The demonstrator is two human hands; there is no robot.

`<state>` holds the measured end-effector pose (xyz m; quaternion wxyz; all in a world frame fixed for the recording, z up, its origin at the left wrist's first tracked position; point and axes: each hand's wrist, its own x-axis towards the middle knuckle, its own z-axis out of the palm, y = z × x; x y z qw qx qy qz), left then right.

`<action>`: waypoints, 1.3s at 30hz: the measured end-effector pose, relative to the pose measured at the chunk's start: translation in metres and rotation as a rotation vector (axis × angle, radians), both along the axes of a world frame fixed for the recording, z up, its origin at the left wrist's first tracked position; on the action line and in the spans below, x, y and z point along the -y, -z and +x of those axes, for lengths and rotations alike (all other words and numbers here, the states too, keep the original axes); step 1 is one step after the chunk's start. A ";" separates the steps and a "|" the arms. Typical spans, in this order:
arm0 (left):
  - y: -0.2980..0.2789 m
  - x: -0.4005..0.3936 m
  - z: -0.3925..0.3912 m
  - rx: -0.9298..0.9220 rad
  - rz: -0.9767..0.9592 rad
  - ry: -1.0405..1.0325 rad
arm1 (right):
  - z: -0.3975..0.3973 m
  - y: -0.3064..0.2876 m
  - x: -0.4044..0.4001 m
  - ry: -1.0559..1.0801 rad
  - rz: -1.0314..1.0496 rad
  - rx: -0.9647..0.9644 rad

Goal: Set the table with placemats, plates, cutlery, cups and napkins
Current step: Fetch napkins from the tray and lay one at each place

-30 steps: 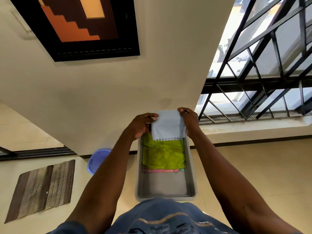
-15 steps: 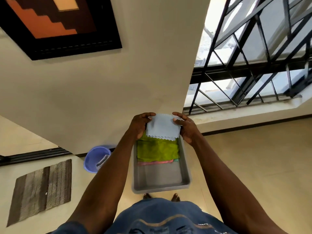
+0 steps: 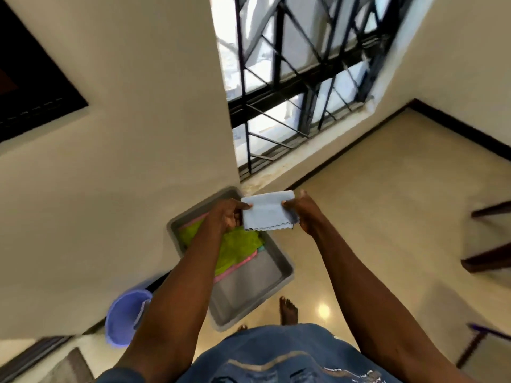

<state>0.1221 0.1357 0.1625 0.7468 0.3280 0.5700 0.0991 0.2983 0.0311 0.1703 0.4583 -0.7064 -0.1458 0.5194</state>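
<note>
A folded light-blue napkin (image 3: 266,214) with a scalloped lower edge hangs between my two hands. My left hand (image 3: 226,215) pinches its left edge, and my right hand (image 3: 304,214) pinches its right edge. Below them a grey tray (image 3: 279,262) sits on the floor against the wall. Inside it lies a stack of folded cloths, a green one (image 3: 237,248) on top with pink and teal edges showing beneath. My left forearm covers part of the stack.
A blue plastic bucket (image 3: 125,317) stands on the floor left of the tray. A cream wall rises on the left, a barred window at top centre. Dark wooden furniture edges (image 3: 486,259) show at right. My bare feet (image 3: 287,310) stand on glossy tile.
The view has swung to the right, so the tray now lies diagonally. Both hands have carried the napkin off the tray's far end toward the right.
</note>
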 end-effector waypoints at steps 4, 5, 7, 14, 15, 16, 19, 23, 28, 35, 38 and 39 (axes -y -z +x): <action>0.007 0.016 0.019 -0.028 -0.034 0.225 | 0.002 -0.003 0.055 0.163 -0.132 -0.313; 0.007 0.022 0.022 -0.023 -0.039 0.293 | 0.001 -0.003 0.071 0.190 -0.135 -0.374; 0.009 0.038 0.032 -0.005 -0.042 0.420 | -0.001 -0.004 0.106 0.302 -0.133 -0.425; -0.025 0.119 0.086 0.272 0.175 0.708 | -0.009 -0.032 0.219 0.757 0.216 -0.193; -0.032 0.131 0.094 0.327 0.203 0.729 | -0.008 -0.037 0.233 0.819 0.283 -0.153; -0.038 0.146 0.103 0.382 0.224 0.766 | -0.006 -0.039 0.251 0.875 0.340 -0.115; -0.047 0.185 0.126 0.481 0.309 0.876 | 0.001 -0.038 0.296 0.971 0.393 0.002; -0.059 0.238 0.150 0.517 0.346 0.948 | 0.009 -0.037 0.354 1.064 0.437 0.082; -0.070 0.321 0.186 0.525 0.268 1.015 | 0.024 -0.039 0.437 1.276 0.628 -0.008; -0.062 0.453 0.251 0.534 0.231 1.041 | 0.056 -0.033 0.551 1.363 0.716 -0.032; -0.055 0.506 0.269 0.566 0.182 1.003 | 0.065 -0.026 0.588 1.439 0.766 -0.161; -0.053 0.524 0.277 0.574 0.164 1.017 | 0.069 -0.024 0.602 1.461 0.764 -0.165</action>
